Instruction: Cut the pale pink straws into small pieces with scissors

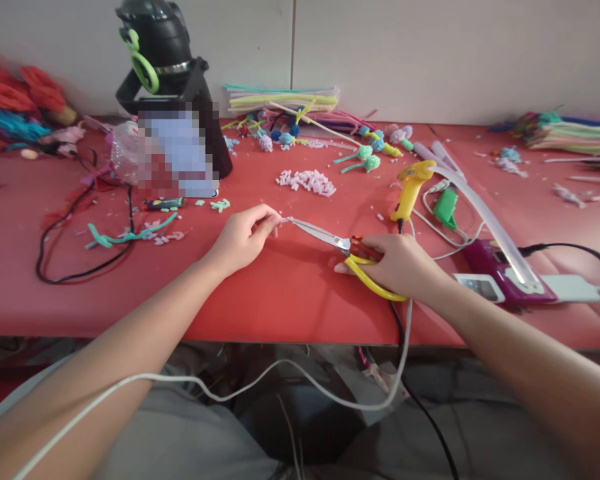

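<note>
Scissors [325, 237] with yellow handles are what's in play here, gripped in the right hand [400, 267], blades pointing left over the red table [290, 287] and looking nearly closed at the tips. The left hand [243, 237] has its fingertips pinched together on a tiny pale piece [283, 219], probably a stub of pipe cleaner, right at the blade tips; too small to say for sure what it is. So the snipping looks like it's mid-way: there's already a little pile of pale cut bits [307, 181] further back on the table, plus a scatter of small crumbs all around. Finished-looking fuzzy flower things on green stems [363, 159] lie near the wall, so I'd guess a fair few are done. Still plenty of raw stock though, a stack of uncut pipe cleaners [280, 99] against the wall and another bundle [575, 133] off to the right. A yellow glue gun [410, 187] stands just behind the right hand, with glue sticks [480, 207] beside it.
</note>
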`<state>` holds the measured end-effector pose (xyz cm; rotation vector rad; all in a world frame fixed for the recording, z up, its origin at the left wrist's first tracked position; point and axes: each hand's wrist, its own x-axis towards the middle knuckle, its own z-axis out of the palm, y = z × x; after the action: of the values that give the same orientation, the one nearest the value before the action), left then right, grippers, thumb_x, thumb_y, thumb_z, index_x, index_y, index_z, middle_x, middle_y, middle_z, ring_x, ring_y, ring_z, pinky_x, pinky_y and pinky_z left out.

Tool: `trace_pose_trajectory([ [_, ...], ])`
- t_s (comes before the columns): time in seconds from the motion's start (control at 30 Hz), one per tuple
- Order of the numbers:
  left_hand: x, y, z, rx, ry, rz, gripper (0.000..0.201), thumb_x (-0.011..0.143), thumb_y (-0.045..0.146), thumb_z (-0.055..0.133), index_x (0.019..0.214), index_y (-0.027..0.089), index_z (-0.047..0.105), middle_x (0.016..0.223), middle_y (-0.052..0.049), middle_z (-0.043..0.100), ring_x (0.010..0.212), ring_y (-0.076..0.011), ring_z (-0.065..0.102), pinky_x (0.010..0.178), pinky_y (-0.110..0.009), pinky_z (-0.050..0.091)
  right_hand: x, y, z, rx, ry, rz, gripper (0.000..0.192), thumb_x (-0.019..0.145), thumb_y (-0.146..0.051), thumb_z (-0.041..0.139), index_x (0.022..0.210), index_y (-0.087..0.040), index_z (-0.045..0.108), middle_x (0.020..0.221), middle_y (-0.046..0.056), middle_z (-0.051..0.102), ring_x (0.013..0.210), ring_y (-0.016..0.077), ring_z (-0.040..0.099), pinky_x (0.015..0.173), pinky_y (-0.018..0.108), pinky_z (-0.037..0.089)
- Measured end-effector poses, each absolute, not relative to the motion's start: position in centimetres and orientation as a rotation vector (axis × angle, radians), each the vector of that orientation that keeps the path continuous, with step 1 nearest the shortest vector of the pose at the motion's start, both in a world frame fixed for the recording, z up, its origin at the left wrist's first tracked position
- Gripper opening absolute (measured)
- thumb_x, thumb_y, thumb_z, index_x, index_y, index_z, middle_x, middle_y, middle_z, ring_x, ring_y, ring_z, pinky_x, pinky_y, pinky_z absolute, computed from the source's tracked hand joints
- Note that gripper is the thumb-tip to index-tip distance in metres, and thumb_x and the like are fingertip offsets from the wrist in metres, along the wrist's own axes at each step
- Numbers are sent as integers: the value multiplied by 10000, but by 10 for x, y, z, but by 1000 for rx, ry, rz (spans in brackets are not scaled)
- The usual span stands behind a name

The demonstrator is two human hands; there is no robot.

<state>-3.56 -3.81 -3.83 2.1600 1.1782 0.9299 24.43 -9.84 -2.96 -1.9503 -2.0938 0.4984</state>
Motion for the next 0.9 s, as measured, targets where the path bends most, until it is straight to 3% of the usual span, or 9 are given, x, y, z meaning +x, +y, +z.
trace_pose_trajectory([
  [0.9, -38, -42, -40, 2215, 1243, 1027, 329, 990, 439, 477, 848, 191, 641, 748, -24, 665, 689, -132, 596, 644, -249, 443, 241, -98, -28, -1943, -2081, 516, 683, 625, -845, 648, 572, -228, 361, 534, -26, 395, 508, 115, 332, 487, 286, 251],
])
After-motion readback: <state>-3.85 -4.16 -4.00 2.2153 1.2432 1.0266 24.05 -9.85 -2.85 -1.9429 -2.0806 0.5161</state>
